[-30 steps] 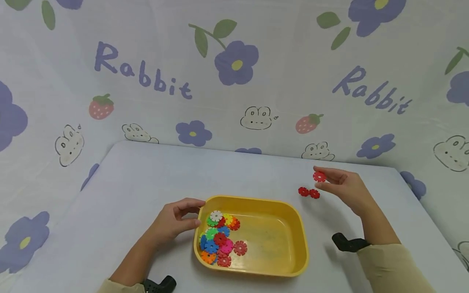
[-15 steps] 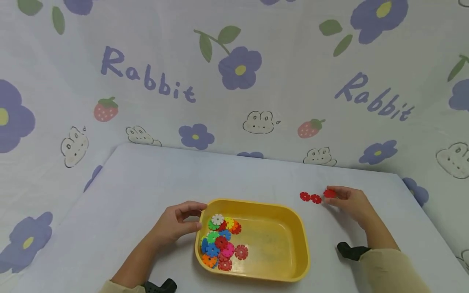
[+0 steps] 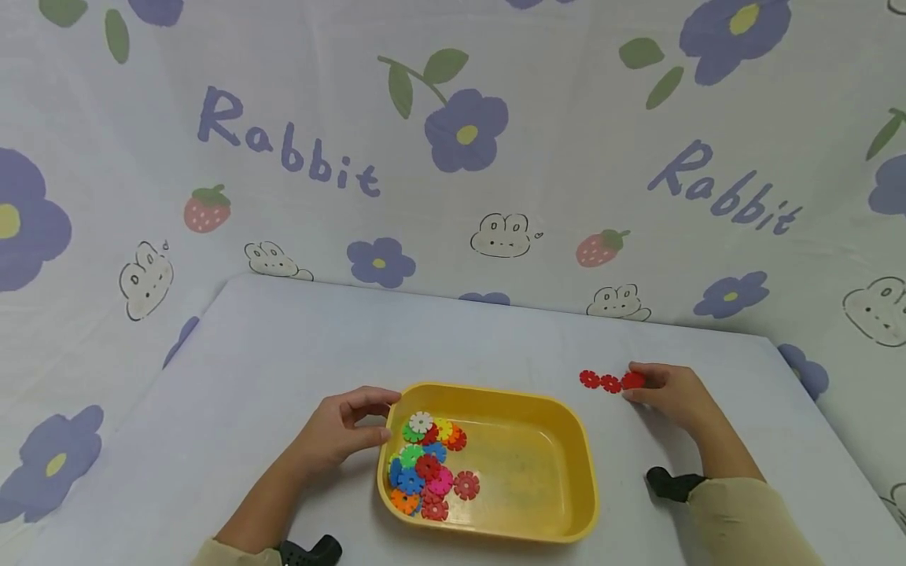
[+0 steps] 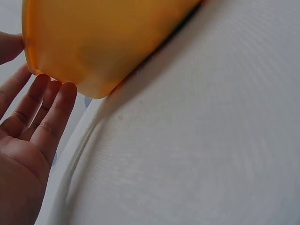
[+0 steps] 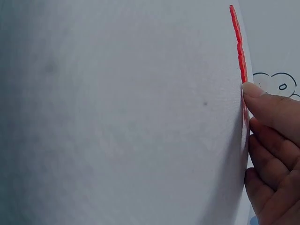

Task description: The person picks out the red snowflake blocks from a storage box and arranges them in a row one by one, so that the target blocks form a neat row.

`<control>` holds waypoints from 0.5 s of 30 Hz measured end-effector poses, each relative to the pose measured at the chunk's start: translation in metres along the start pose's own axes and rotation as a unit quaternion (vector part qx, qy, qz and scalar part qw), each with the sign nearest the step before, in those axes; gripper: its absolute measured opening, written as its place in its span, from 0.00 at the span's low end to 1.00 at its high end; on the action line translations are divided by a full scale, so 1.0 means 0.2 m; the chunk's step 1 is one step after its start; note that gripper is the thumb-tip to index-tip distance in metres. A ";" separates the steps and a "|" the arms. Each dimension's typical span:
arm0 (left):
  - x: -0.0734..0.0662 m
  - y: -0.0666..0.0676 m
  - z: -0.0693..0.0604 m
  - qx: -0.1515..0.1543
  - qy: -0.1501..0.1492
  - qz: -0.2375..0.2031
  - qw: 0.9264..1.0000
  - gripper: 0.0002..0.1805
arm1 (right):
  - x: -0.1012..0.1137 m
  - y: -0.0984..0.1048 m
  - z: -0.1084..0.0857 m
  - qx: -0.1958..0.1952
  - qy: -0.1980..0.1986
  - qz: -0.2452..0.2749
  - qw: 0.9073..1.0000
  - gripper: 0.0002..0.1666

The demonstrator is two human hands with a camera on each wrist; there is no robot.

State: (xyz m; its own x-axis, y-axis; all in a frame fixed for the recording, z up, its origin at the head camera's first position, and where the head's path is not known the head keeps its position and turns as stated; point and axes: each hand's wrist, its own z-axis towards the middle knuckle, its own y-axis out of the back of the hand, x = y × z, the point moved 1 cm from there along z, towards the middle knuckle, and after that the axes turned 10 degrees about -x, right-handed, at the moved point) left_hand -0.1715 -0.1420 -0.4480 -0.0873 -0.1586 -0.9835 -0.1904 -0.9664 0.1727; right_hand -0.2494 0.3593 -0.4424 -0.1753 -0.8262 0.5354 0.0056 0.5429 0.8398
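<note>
My right hand (image 3: 671,393) pinches a red notched disc (image 3: 633,380) low at the table's back right. Two more red discs (image 3: 600,381) lie in a row just left of it; in the right wrist view the red discs (image 5: 238,40) form a thin line running up from the thumb. My left hand (image 3: 338,428) touches the left rim of the yellow tray (image 3: 495,533), thumb and fingertips against its corner. From the left wrist view, the fingers (image 4: 56,112) rest relaxed along the tray wall (image 4: 103,47). Whether the held disc touches its neighbour is hard to tell.
Inside the tray's left side lie several coloured discs (image 3: 428,467), in red, blue, green, orange, yellow, pink and white. A patterned cloth (image 3: 538,157) hangs behind the white table (image 3: 340,330). Black devices (image 3: 674,483) sit at both wrists.
The right hand has come down with its red disc and shifted left, bringing it beside the two discs on the table. The left hand stays at the tray.
</note>
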 end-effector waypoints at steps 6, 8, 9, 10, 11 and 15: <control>0.00 0.00 0.00 0.001 0.003 -0.007 1.000 0.22 | 0.00 0.00 0.00 0.002 0.004 -0.003 1.000 0.41; 0.00 0.00 0.00 0.001 0.004 -0.007 1.000 0.22 | 0.00 0.00 -0.01 0.004 0.002 -0.003 1.000 0.42; 0.00 0.00 0.00 0.001 0.004 -0.006 1.000 0.22 | 0.00 0.00 -0.01 0.004 0.001 -0.003 1.000 0.42; 0.00 0.00 0.00 0.001 0.005 -0.006 1.000 0.22 | 0.00 0.00 -0.01 0.005 0.001 -0.004 1.000 0.42; 0.00 0.00 0.00 0.001 0.005 -0.006 1.000 0.22 | 0.00 0.00 -0.01 0.005 0.002 -0.004 1.000 0.42; 0.00 0.00 0.00 -0.001 0.008 -0.006 1.000 0.22 | 0.00 0.00 0.00 0.007 0.007 -0.003 1.000 0.41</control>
State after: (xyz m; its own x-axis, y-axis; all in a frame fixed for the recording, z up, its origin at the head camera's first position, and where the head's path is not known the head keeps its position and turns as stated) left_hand -0.1712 -0.1415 -0.4477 -0.0686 -0.1497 -0.9864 -0.1898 -0.9687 0.1602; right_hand -0.2499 0.3592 -0.4423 -0.1620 -0.8311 0.5320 -0.0084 0.5403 0.8414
